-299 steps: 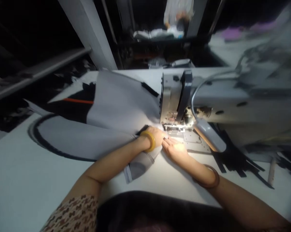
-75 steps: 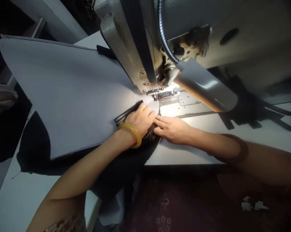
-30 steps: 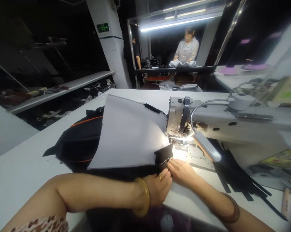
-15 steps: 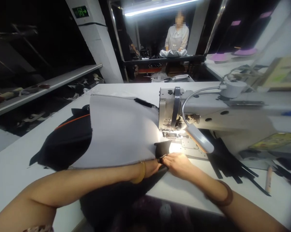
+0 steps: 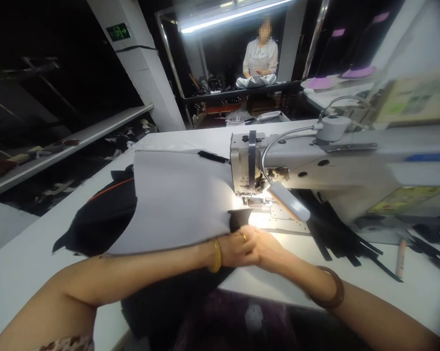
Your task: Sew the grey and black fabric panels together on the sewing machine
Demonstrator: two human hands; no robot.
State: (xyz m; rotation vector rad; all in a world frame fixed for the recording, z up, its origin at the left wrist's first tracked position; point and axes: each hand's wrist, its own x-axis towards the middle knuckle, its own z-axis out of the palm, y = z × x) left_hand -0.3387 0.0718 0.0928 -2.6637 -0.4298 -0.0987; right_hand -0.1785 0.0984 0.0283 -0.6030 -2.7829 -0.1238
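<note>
A light grey fabric panel point(image 5: 176, 200) lies on the table, its right edge at the sewing machine's point(image 5: 241, 165) lit needle area. Black fabric point(image 5: 105, 217) with an orange line shows beside it, and more hangs over the table's front edge. Just in front of the needle plate, a dark flap point(image 5: 239, 219) stands up at the panel's near corner. There my left hand point(image 5: 238, 249), with a ring and a yellow bangle, is closed on the fabric edge. My right hand point(image 5: 269, 247) presses against it, fingers closed at the same edge; its fingertips are partly hidden.
A small lamp point(image 5: 289, 200) on a bendy neck hangs by the machine head. Black strips point(image 5: 333, 234) and a pencil-like stick point(image 5: 400, 258) lie on the right. A shelf point(image 5: 77, 141) runs along the left. Across the table, a co-worker point(image 5: 259, 58) handles pale cloth.
My left hand has come up over the fabric edge, its back and ring now showing, and meets my right hand. The view has shifted slightly; the panel lies much as before.
</note>
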